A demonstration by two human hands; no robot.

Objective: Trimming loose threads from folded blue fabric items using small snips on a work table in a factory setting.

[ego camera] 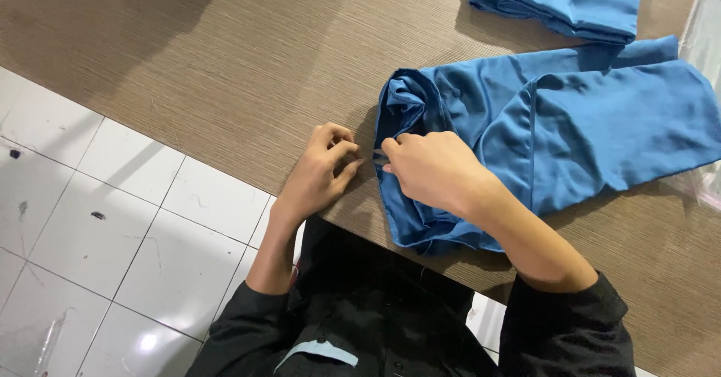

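Fingertips pinch the near edge of the blue garment point(571, 129) at centre frame: right hand point(432, 170) gripping the fold, left hand point(319, 174) curled, seemingly nipping a thread. Soft, light, slippery cloth; best gripped at hems. A folded blue stack point(563, 1) sits upper right on the wooden table point(225, 69).

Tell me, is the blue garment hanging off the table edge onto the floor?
No, the blue garment lies wholly on the wooden table, under the right hand.
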